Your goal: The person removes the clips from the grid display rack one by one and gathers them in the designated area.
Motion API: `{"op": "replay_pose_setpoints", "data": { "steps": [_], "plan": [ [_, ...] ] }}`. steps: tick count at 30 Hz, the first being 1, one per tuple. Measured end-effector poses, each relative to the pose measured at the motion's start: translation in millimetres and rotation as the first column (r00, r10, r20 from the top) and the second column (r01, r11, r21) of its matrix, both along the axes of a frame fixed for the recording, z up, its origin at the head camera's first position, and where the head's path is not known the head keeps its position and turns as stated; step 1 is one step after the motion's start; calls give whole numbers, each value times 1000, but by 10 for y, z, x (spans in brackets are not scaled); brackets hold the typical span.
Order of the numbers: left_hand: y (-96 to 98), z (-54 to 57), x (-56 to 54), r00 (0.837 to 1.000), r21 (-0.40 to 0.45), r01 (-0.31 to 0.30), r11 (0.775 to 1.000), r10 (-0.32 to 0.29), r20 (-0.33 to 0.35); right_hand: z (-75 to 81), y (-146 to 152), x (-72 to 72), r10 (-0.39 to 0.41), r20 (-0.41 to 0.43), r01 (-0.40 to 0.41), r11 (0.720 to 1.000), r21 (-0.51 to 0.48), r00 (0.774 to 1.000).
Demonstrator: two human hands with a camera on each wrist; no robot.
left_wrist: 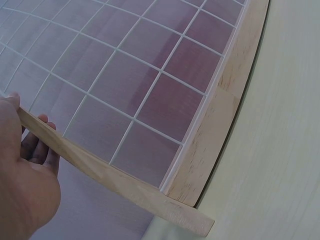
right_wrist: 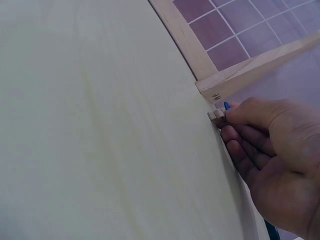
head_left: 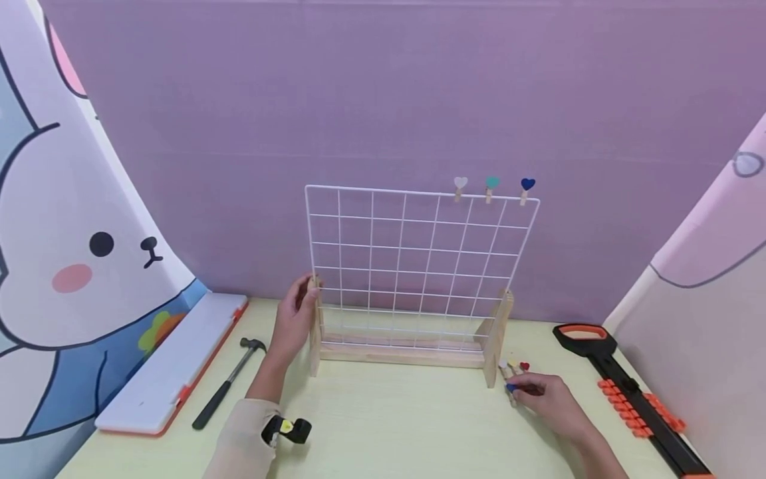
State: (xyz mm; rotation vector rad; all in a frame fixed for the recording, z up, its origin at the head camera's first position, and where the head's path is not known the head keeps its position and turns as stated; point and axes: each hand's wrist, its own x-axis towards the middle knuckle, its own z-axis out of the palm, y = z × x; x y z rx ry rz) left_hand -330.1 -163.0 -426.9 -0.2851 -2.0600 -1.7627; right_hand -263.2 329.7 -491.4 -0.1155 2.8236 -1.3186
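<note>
1. The person's left hand (head_left: 293,319) has its grip closed around the left wooden side (head_left: 315,329) of a stand, thumb in front and fingers behind.
2. That stand carries a white wire grid (head_left: 419,271), upright on the tabletop (head_left: 389,426).
3. Along the grid's top edge, toward the right, sit three heart clothespins: white (head_left: 460,183), green (head_left: 492,183) and dark blue (head_left: 527,184).
4. The right hand (head_left: 550,402) has a narrow grip, thumb and fingertips pinching a blue-heart peg (head_left: 511,387) just right of the stand's right wooden side (head_left: 498,339). I can't tell whether the peg touches the tabletop.
5. Just beyond it lie more pegs, one with a red heart (head_left: 524,366).
6. A hammer (head_left: 224,388) and a white case (head_left: 173,362) lie left; a black-and-orange tool (head_left: 628,387) lies far right.
</note>
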Motion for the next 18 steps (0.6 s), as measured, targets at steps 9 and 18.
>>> {"op": "replay_pose_setpoints", "data": {
  "steps": [9,18],
  "plan": [
    [7,13,18,1000,-2,-4,1000,4,17,-12,5,-3,-15,-5,15,1000,13,1000],
    [-4,3,21,1000,-3,-4,1000,4,24,-50,12,-20,-44,-10,44,999,10,999]
  ]
}}
